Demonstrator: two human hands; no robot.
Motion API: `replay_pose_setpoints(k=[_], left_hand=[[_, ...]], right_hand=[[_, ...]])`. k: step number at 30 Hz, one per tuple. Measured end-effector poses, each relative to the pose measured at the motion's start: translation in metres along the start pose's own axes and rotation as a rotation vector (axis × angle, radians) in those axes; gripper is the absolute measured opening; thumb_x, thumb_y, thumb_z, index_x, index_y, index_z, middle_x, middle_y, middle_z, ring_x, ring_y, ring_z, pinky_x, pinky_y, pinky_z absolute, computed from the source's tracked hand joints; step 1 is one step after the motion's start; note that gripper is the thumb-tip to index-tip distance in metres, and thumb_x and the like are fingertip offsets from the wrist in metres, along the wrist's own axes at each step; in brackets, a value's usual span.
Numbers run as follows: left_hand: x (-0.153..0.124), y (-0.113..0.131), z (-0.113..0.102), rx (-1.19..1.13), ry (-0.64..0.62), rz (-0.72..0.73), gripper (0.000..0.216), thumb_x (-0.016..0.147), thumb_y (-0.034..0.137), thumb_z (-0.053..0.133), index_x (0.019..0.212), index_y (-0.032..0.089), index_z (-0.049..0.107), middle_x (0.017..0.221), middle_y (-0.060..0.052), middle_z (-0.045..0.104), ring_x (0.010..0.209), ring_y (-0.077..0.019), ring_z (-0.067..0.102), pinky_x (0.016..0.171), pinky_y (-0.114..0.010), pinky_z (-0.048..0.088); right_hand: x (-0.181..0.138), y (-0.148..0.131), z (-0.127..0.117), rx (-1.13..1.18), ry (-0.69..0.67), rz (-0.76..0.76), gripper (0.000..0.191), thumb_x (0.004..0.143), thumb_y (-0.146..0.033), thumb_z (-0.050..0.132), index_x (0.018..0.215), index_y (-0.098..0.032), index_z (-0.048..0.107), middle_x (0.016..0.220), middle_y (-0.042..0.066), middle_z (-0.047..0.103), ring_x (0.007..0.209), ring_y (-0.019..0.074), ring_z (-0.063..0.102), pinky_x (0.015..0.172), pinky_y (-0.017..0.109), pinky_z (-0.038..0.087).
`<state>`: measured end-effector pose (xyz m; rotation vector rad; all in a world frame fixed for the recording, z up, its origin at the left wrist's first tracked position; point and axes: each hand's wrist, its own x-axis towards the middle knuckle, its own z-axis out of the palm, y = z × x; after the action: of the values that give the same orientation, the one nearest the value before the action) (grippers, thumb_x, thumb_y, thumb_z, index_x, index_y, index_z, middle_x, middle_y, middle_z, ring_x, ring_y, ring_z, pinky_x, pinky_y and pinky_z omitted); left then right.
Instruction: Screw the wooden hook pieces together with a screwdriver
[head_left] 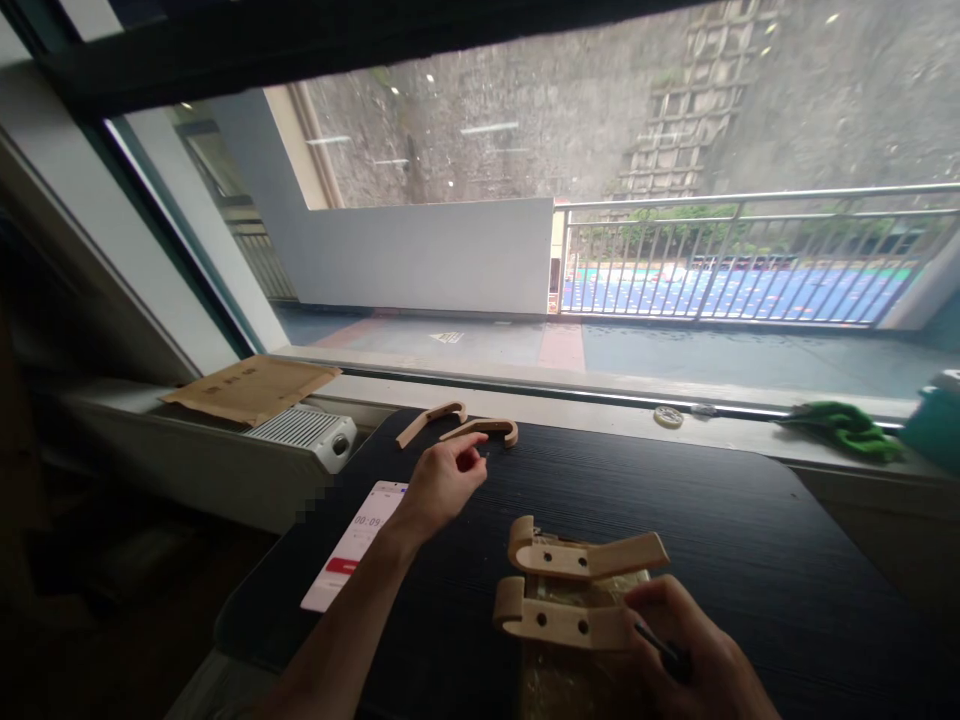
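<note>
My left hand (442,485) is over the far part of the black table, fingers pinched; a small dark tip shows at them, too small to name. Beside it lie two curved wooden hooks, one farther left (431,420) and one just past my fingers (499,428). My right hand (690,650) is closed round a slim dark tool (664,645), its kind unclear. Near that hand, two more wooden hooks, a far one (562,556) and a near one (559,622), lie side by side on a block wrapped in shiny brownish film (559,680). Each shows two dark holes.
A phone (352,550) with a timer on screen lies left of my left forearm on the black table (622,480). Beyond are a heater (307,435) under a brown envelope (255,385), a tape roll (668,416) and a green cloth (847,430) by the window.
</note>
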<state>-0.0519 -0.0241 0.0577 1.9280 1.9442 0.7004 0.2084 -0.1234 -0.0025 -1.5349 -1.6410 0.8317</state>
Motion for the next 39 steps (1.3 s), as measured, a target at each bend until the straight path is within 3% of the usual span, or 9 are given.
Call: replay_pose_setpoints(k=[3, 6, 9, 14, 21, 26, 29, 32, 39], left_hand=[[-0.037, 0.040, -0.004, -0.188, -0.064, 0.162, 0.021, 0.089, 0.023, 0.051, 0.106, 0.023, 0.064, 0.091, 0.002, 0.064, 0.083, -0.0118, 0.061, 0.073, -0.020, 0.049], [-0.065, 0.067, -0.003, -0.492, -0.175, 0.307, 0.018, 0.083, 0.013, 0.051, 0.089, 0.020, 0.066, 0.083, 0.001, 0.060, 0.076, -0.0120, 0.058, 0.066, -0.020, 0.047], [-0.078, 0.073, 0.000, -0.542, -0.215, 0.316, 0.015, 0.079, 0.007, 0.052, 0.080, 0.019, 0.062, 0.079, 0.001, 0.058, 0.073, -0.0113, 0.056, 0.062, -0.018, 0.044], [-0.086, 0.064, 0.000, -0.564, -0.255, 0.340, 0.020, 0.080, 0.004, 0.051, 0.088, 0.020, 0.060, 0.094, 0.000, 0.062, 0.090, -0.0136, 0.059, 0.080, -0.021, 0.045], [-0.089, 0.061, -0.007, -0.447, -0.196, 0.443, 0.028, 0.092, 0.015, 0.045, 0.111, 0.028, 0.061, 0.099, -0.001, 0.060, 0.092, -0.0143, 0.059, 0.081, -0.023, 0.047], [-0.091, 0.065, -0.004, -0.268, -0.111, 0.428, 0.011, 0.082, 0.013, 0.058, 0.086, 0.022, 0.062, 0.082, 0.000, 0.063, 0.077, -0.0152, 0.058, 0.072, -0.025, 0.048], [-0.093, 0.068, 0.000, -0.130, -0.152, 0.601, 0.012, 0.084, 0.012, 0.057, 0.078, 0.022, 0.060, 0.081, 0.001, 0.063, 0.083, -0.0162, 0.056, 0.091, -0.034, 0.041], [-0.091, 0.070, 0.005, -0.029, -0.243, 0.694, 0.015, 0.085, 0.009, 0.055, 0.082, 0.022, 0.061, 0.084, 0.002, 0.063, 0.090, -0.0160, 0.054, 0.107, -0.041, 0.023], [-0.083, 0.074, 0.014, 0.099, -0.333, 0.767, 0.022, 0.086, 0.008, 0.051, 0.089, 0.024, 0.066, 0.097, -0.001, 0.064, 0.100, -0.0176, 0.053, 0.109, -0.044, 0.018]], right_hand=[[0.000, -0.007, -0.003, 0.016, -0.042, 0.032, 0.028, 0.080, -0.052, 0.043, 0.083, -0.026, 0.053, 0.069, 0.000, 0.069, 0.062, 0.0195, 0.065, 0.059, 0.026, 0.042], [0.000, -0.016, -0.006, 0.039, -0.073, 0.049, 0.027, 0.080, -0.052, 0.044, 0.082, -0.026, 0.053, 0.070, 0.000, 0.069, 0.063, 0.0197, 0.065, 0.060, 0.027, 0.041], [0.000, -0.023, -0.009, 0.057, -0.105, 0.057, 0.023, 0.080, -0.046, 0.044, 0.083, -0.026, 0.053, 0.073, -0.001, 0.070, 0.066, 0.0193, 0.065, 0.061, 0.027, 0.041], [0.000, -0.030, -0.012, 0.031, -0.108, 0.068, 0.019, 0.080, -0.042, 0.043, 0.083, -0.025, 0.052, 0.071, -0.001, 0.068, 0.064, 0.0191, 0.063, 0.060, 0.027, 0.041], [-0.001, -0.033, -0.014, 0.022, -0.080, 0.062, 0.023, 0.083, -0.045, 0.042, 0.083, -0.025, 0.053, 0.072, -0.001, 0.069, 0.063, 0.0186, 0.063, 0.059, 0.027, 0.042], [0.001, -0.026, -0.018, -0.004, -0.216, 0.052, 0.020, 0.083, -0.043, 0.046, 0.088, -0.025, 0.053, 0.083, 0.002, 0.071, 0.075, 0.0206, 0.067, 0.064, 0.027, 0.045], [0.002, -0.021, -0.019, -0.053, -0.210, 0.056, 0.017, 0.085, -0.040, 0.043, 0.090, -0.025, 0.050, 0.080, 0.001, 0.071, 0.072, 0.0203, 0.067, 0.063, 0.027, 0.045], [0.002, -0.019, -0.018, -0.071, -0.207, 0.030, 0.014, 0.083, -0.034, 0.043, 0.092, -0.025, 0.050, 0.080, 0.001, 0.071, 0.072, 0.0200, 0.067, 0.062, 0.027, 0.045], [0.000, -0.026, -0.014, -0.087, -0.096, 0.015, 0.015, 0.083, -0.036, 0.042, 0.086, -0.025, 0.051, 0.071, 0.000, 0.070, 0.063, 0.0189, 0.066, 0.057, 0.026, 0.043]])
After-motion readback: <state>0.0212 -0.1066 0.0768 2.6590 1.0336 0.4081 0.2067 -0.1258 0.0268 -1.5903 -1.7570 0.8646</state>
